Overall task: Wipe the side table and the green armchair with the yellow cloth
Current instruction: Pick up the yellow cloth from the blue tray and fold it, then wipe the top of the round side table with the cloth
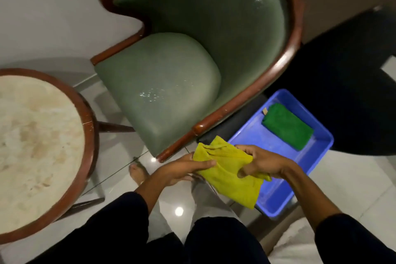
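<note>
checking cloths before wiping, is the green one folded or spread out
Folded: the green cloth lies as a compact rectangle in the blue tub.

Two cloths: one yellow cloth [230, 180], one folded green cloth [287, 126]
One green armchair [171, 83]
One round side table [38, 146]
One blue tray [317, 156], holding the single green cloth
Two bare hands on the yellow cloth: one left hand [182, 170], one right hand [260, 161]
Two dark sleeves [120, 216]
One bare foot [138, 172] on the tiled floor [353, 188]
One dark round surface [342, 96] at right, kind unclear
</note>
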`<state>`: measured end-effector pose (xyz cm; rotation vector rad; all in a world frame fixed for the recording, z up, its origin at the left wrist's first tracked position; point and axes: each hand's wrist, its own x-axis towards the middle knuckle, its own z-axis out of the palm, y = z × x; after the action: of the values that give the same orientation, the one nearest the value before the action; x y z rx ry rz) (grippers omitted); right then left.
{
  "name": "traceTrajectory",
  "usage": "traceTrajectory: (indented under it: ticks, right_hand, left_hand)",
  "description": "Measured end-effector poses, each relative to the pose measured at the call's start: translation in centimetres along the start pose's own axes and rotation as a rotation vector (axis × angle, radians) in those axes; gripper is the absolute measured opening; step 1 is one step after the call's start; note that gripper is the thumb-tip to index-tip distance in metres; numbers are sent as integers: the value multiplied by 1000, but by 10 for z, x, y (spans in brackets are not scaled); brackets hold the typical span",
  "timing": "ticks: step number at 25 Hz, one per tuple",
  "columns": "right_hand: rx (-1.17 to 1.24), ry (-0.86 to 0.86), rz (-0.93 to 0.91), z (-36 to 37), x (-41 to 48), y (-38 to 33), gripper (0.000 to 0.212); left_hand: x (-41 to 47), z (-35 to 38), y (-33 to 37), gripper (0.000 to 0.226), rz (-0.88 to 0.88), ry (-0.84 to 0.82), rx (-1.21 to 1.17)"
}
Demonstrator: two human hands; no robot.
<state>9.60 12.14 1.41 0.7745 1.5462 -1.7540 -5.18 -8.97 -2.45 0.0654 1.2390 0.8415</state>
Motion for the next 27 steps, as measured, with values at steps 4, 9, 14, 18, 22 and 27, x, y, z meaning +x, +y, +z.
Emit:
traceTrajectory:
  ticks: [4, 9, 14, 18, 22, 27]
  right_hand:
    - [80, -149, 66, 58, 51, -56, 55]
    - [-218, 59, 22, 185, 179, -118, 59]
    - [-508, 431, -231, 289, 313, -185, 58]
    - [-841, 710, -305, 370, 362, -152, 74]
    - [-774, 762, -173, 424, 426, -162, 92]
    - [-1110, 779, -402, 389, 519, -247, 82]
  left_hand:
    - [-43, -76, -30, 47, 109, 177, -461]
    - [-122, -223, -108, 25, 181, 694, -545]
    - [-144, -322, -169, 33, 189, 1142, -158]
    - [-146, -408, -209, 50, -7, 1571, 674]
    - [-126, -457, -236, 60, -57, 1529, 882]
    - [-114, -466, -253, 55, -1, 1615, 907]
